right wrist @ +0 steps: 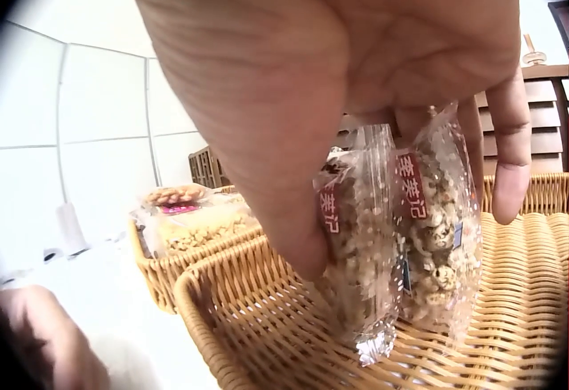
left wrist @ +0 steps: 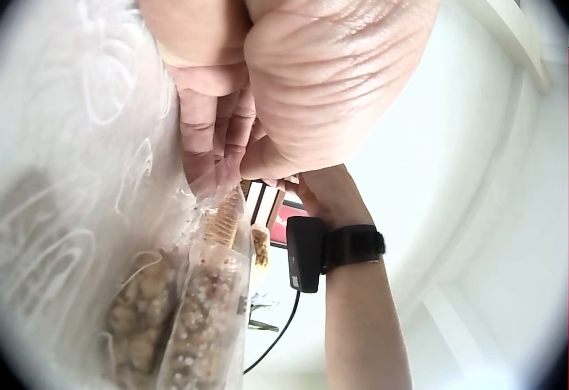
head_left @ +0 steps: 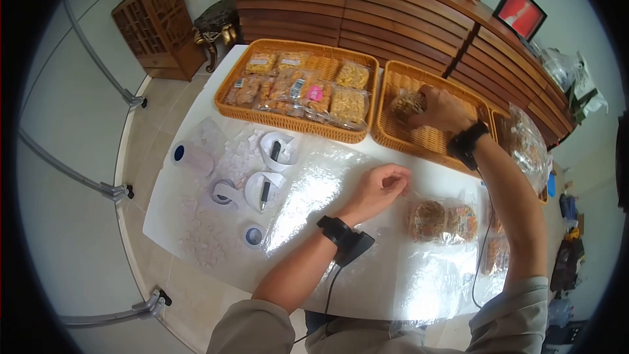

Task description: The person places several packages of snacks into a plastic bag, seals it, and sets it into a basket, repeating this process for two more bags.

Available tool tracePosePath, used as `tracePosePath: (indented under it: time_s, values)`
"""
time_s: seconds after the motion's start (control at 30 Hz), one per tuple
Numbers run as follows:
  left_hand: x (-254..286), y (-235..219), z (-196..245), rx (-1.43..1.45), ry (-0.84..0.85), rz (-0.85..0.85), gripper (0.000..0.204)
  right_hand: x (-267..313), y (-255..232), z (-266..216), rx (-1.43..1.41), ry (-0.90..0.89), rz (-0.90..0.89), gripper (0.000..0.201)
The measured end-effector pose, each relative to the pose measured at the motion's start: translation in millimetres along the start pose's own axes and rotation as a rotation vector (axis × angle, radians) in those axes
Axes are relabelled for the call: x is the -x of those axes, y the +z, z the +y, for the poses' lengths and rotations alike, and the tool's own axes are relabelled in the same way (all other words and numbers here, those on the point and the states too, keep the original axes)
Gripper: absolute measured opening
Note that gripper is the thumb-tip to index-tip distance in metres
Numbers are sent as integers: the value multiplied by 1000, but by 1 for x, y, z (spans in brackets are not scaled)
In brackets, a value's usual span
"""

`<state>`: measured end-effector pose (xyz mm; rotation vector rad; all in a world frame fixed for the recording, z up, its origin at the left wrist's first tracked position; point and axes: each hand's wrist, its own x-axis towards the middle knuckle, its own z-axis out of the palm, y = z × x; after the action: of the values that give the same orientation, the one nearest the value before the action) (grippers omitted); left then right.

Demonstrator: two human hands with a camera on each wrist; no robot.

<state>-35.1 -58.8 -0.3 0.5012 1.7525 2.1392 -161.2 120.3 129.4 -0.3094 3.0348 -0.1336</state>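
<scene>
My right hand (head_left: pixel 445 111) reaches into the right wicker basket (head_left: pixel 419 143). Between its thumb and fingers, in the right wrist view, stand two clear packets with red labels, one packet (right wrist: pixel 360 239) beside the thumb and another packet (right wrist: pixel 440 230) next to it, their lower ends at the woven floor of the basket (right wrist: pixel 524 274). The left hand (head_left: pixel 377 190) is low over the plastic-covered table, fingers loosely bent and holding nothing that shows. Two round-looking packets (head_left: pixel 429 221) lie to its right; the left wrist view shows packets (left wrist: pixel 204 319) beyond its fingers.
A second wicker basket (head_left: pixel 229 101) with several snack packets stands at the back left. Label rolls (head_left: pixel 254 235), two black markers (head_left: pixel 265 195) and paper scraps (head_left: pixel 203 236) lie on the table's left side. More packets (head_left: pixel 496 255) lie at the right, near a bulging plastic bag (head_left: pixel 526 141).
</scene>
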Motion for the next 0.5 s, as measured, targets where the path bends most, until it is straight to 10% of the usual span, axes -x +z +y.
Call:
tracePosePath:
  time_s: [0.37,0.5]
  values:
    - [0,2,0,61,5,-16,21,12,6,4,-16,-45,148,60]
    - [-1,2,0,70,2,-19,21,41,-30,16,-478,-100,93,51]
